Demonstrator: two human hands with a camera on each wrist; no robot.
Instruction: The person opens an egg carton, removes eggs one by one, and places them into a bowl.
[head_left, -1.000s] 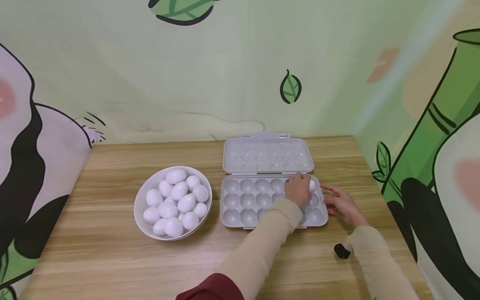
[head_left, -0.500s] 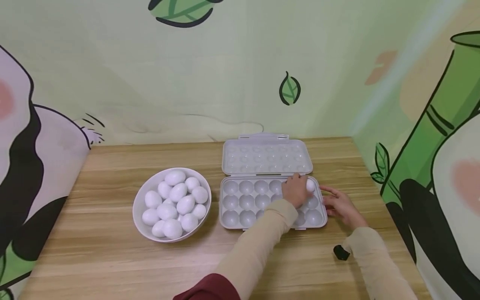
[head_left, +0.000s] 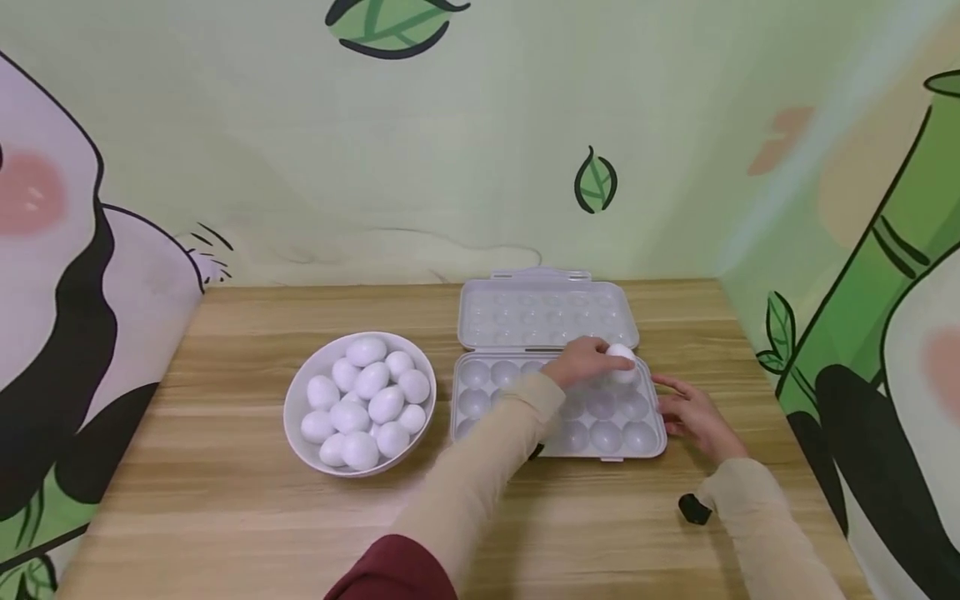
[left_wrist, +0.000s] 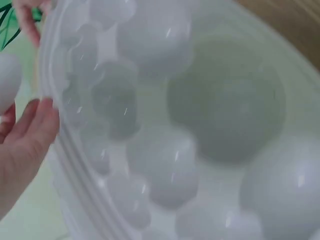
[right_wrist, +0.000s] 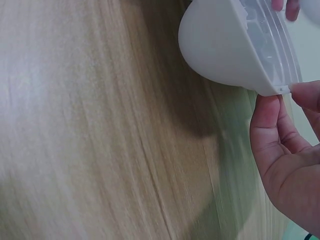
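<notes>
My left hand [head_left: 581,363] pinches a white egg [head_left: 621,365] over the back right corner of the egg carton [head_left: 606,460]. The same egg [left_wrist: 7,80] shows at the left edge of the left wrist view, beside the left hand's fingers. The carton is pale plastic with rows of round hollows, its lid [head_left: 547,313] laid back. At its right end my right hand [head_left: 697,422] grips the rim; in the right wrist view the thumb is on top and the fingers [right_wrist: 265,115] are below. My left forearm hides the carton's front left part.
A white bowl [head_left: 294,433] heaped with white eggs [head_left: 372,380] stands left of the carton on the wooden table [head_left: 225,517]. A wall [head_left: 480,167] printed with leaves and cartoon shapes rises behind the table and at its sides.
The left hand was over the back hollows beside the egg; now its thumb and fingers are at the egg, which sits slightly higher. The right hand stays at the carton's right end.
</notes>
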